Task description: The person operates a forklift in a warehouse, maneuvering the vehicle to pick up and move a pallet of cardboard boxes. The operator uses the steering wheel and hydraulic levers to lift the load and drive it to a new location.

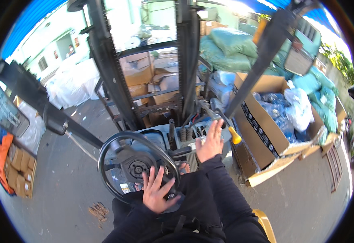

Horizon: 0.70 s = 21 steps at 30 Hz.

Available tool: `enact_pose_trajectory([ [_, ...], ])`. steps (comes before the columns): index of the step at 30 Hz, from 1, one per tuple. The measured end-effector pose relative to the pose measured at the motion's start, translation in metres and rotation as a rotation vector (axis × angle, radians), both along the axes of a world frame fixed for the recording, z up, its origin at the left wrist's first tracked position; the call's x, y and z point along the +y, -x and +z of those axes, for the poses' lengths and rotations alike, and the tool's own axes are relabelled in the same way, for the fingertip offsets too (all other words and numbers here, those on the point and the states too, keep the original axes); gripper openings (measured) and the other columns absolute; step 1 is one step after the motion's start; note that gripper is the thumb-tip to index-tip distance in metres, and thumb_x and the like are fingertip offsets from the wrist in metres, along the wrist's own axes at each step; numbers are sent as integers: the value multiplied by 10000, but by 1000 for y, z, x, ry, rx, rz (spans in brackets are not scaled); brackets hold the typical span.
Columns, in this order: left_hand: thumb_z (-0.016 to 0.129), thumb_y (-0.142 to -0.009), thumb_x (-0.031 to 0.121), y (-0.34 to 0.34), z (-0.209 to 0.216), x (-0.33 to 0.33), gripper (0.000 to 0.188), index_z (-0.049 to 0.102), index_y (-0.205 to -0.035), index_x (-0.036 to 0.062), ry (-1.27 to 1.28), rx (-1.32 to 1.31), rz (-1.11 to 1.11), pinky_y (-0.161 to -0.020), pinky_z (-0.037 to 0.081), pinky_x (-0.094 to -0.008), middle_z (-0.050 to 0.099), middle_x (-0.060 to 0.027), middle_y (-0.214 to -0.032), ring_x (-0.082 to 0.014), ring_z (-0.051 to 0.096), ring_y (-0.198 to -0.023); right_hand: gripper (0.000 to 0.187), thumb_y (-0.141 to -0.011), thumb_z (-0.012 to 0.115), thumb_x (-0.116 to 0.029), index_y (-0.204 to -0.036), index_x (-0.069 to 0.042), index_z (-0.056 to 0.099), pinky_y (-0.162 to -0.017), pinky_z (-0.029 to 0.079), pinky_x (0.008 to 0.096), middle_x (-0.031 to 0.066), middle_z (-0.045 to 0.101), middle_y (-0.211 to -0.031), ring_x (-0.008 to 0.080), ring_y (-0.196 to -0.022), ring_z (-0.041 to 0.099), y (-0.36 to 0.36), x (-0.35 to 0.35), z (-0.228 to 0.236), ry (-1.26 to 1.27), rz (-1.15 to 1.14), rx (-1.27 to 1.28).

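I sit at the controls of a forklift. My left hand (pixel 159 191) is spread over the lower right part of the black steering wheel (pixel 103 172), fingers apart and slightly blurred; whether the palm touches the wheel I cannot tell. Farther right, my right hand (pixel 210 143) is stretched out with its fingers extended, close beside a lever with a yellow knob (pixel 234 136). Nothing shows in its grasp. Black control levers (pixel 171 128) rise from the dashboard (pixel 160 131) left of this hand.
Ahead stands the forklift mast (pixel 187 60), with a stack of cardboard cartons (pixel 138 73) behind it. A large open carton (pixel 262 129) of blue plastic-wrapped goods stands close on the right, near green sacks (pixel 231 42). White-covered goods (pixel 73 79) lie left; cartons (pixel 21 166) sit under an orange cover.
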<state>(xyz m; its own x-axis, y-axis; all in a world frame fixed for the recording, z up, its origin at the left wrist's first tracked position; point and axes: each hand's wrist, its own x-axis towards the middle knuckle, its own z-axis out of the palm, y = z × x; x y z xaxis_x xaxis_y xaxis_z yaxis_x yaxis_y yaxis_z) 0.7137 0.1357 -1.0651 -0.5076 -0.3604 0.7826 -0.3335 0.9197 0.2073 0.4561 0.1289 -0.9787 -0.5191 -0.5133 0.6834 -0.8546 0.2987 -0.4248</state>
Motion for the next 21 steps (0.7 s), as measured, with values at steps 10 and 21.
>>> enact_pose_trajectory([
  [10, 729, -732, 212, -106, 31, -126, 550, 701, -1265, 79, -23, 387, 502, -1195, 165, -676, 541, -192, -1505, -437, 383, -1477, 1024, -806, 724, -222, -1600, 71, 148, -1064, 458, 500, 266, 84, -1699, 418, -1469, 384, 36, -38, -29, 133, 43, 122],
  [21, 681, -806, 335, 83, 91, -90, 465, 723, -1176, 56, 156, -11, -11, -1205, 155, -709, 631, -127, -1362, -383, 413, -1448, 1016, -820, 706, -195, -1638, -27, 127, -1008, 517, 479, 228, 97, -1709, 450, -1358, 512, 66, -50, -27, 97, 5, 227],
])
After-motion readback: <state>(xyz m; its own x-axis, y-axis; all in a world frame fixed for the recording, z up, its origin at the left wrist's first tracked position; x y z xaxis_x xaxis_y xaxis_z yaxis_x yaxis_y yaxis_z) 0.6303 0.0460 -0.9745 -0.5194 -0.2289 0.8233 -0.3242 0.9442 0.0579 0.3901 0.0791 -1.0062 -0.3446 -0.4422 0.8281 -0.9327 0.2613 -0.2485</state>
